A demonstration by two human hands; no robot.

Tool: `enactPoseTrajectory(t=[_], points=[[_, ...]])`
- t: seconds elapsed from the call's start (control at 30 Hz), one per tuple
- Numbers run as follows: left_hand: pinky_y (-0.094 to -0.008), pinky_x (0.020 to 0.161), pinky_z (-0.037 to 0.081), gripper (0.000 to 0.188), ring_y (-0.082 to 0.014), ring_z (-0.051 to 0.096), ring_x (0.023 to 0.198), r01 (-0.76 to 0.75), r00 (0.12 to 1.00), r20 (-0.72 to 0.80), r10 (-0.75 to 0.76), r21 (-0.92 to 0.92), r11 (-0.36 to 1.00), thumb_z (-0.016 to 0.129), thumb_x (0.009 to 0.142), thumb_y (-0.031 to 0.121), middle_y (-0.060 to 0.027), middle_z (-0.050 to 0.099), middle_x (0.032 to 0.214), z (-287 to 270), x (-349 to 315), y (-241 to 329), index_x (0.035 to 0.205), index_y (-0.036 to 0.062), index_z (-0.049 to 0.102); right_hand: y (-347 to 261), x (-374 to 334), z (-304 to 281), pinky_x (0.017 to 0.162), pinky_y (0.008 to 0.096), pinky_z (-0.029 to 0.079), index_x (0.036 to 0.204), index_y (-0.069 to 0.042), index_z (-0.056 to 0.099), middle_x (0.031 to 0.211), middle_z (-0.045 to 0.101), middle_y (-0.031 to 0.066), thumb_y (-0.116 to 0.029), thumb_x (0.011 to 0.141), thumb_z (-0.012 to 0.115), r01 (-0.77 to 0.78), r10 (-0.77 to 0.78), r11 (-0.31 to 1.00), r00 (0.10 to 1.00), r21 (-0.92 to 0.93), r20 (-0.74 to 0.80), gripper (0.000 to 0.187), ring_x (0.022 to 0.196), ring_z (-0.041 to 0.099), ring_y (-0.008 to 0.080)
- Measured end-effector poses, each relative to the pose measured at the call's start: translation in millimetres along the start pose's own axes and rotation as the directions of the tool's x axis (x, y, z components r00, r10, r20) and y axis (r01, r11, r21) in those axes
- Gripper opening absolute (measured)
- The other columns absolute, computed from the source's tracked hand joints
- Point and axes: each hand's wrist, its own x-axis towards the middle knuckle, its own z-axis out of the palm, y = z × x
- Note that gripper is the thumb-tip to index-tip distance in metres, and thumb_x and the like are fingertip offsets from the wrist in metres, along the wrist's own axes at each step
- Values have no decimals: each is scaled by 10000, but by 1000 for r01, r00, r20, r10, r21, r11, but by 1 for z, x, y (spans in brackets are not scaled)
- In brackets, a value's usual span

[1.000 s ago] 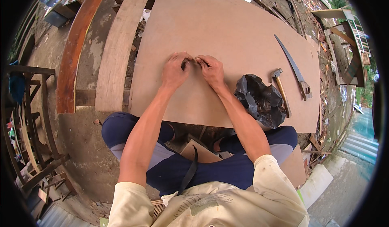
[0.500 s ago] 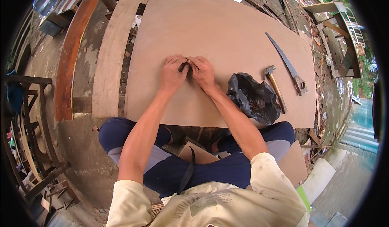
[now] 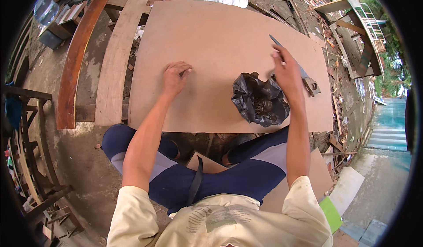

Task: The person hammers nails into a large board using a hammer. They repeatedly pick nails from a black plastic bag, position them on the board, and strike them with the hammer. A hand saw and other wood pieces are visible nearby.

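Bag [image 3: 243, 96] of black plastic, its crumpled mouth gaping, holds a heap of thin, dark pieces [image 3: 263, 106] on the brown counter [image 3: 207, 35] I watch from afar. The left hand [image 3: 175, 78] is pinched in a narrow grip; the right hand [image 3: 288, 73], beside the bag, overlaps the handsaw [image 3: 312, 86], its grip too obscured for me to tell.

The head view looks steeply down from the person's head, over the cream shirt [image 3: 273, 225] at the lower edge, onto the brown board [image 3: 207, 35] close below. Its fisheye reaches a wooden frame [image 3: 47, 137] far left, bending straight edges toward the dark rim.
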Motion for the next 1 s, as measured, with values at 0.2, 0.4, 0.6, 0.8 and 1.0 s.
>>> enactPoseTrajectory(t=[0.2,0.4,0.6,0.8,1.0], points=[[-466,1126,369,112,-223,646,1205,-28,997,68,27,11,1000,708,918,153,-7,764,1072,3,3,9,994,118,782,238,-20,-11,957,486,519,1299,-40,610,1164,670,279,-315,919,702,-197,355,751,926,-630,132,478,1122,649,420],[-456,1111,378,105,-222,640,1218,-21,998,57,19,19,1000,710,919,143,-3,763,1067,-2,2,2,992,117,781,251,-19,3,951,504,520,1238,-43,608,1189,652,269,-287,877,753,-196,413,754,884,-627,220,460,1118,641,425],[-441,1089,397,107,-220,653,1198,-39,997,74,39,2,999,715,914,137,-23,763,1063,-5,1,-6,989,93,777,194,-16,1,852,551,510,1115,20,604,1046,689,276,-285,1019,553,-161,276,764,957,-624,92,324,982,664,470],[-430,1086,406,113,-220,655,1189,-60,995,73,61,-15,998,719,917,147,-11,766,1063,-3,4,14,1002,107,781,100,-3,-27,699,438,546,1155,5,585,894,687,143,-333,1078,454,-287,284,939,958,-189,-48,371,770,683,317],[-435,1100,389,105,-212,651,1197,-41,999,28,42,-36,999,736,909,177,2,769,1054,-4,-1,0,994,137,784,-53,-43,5,489,178,401,1285,-45,552,815,515,-31,-252,1059,536,-400,267,792,907,462,327,307,603,490,29]])
